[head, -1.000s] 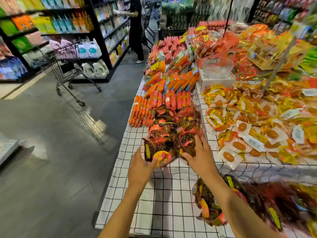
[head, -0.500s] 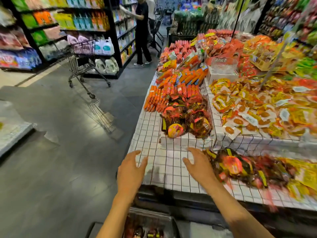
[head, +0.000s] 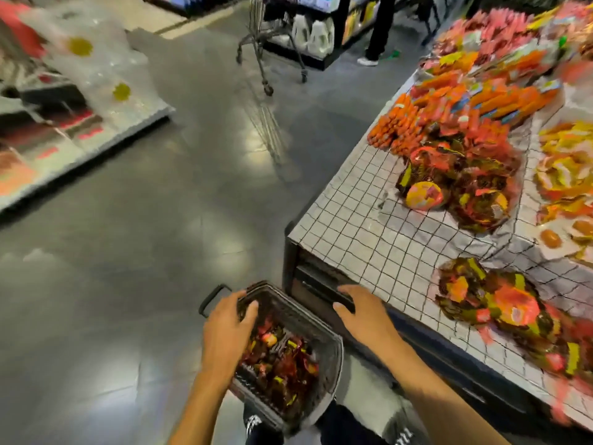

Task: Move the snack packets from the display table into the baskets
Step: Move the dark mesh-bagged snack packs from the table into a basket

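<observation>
Your left hand [head: 226,332] and right hand [head: 364,314] are empty, fingers loosely spread, by the basket [head: 325,361]. The packets [head: 495,308] at three o'clock look light and slippery, so scoop from underneath.

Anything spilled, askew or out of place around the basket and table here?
Nothing clearly: packets lie inside the basket, none on the floor beside it; loose piles sit on the table. Blur hides finer detail.

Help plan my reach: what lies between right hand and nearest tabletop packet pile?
Head view: table's dark edge, then bare white gridded tablecloth, separate right hand from dark reddish packet pile.
</observation>
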